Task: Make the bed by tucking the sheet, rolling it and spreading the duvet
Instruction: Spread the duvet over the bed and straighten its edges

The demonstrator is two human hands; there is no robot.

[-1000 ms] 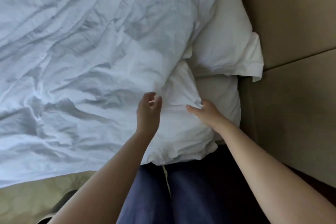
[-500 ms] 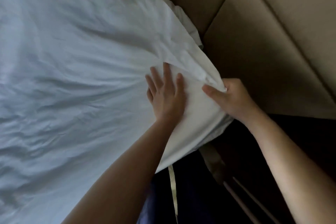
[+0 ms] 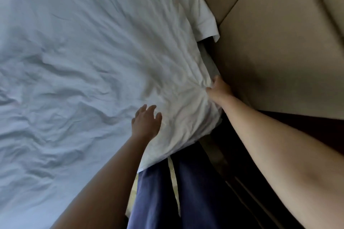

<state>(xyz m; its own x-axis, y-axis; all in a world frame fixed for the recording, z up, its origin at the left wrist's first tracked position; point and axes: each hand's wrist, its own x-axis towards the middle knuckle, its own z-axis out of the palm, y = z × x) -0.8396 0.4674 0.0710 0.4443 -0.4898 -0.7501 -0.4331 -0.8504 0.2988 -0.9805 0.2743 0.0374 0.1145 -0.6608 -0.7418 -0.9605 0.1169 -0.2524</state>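
Note:
A wrinkled white duvet [image 3: 83,72] covers most of the bed and fills the left and middle of the head view. My right hand [image 3: 219,90] pinches the duvet's corner near the headboard, where the cloth bunches into folds. My left hand [image 3: 146,122] lies flat on the duvet with its fingers spread, a short way left of the right hand. A white pillow corner [image 3: 204,22] sticks out from under the duvet at the upper right.
A tan padded headboard [image 3: 279,52] runs along the right side, close to my right hand. My legs in dark blue trousers [image 3: 186,191] stand against the bed's edge. Dark floor shows at the lower right.
The duvet's corner has been drawn up over the pillows toward the headboard. My right hand moved further up with it. My left hand went from a loose curl to flat and slid left.

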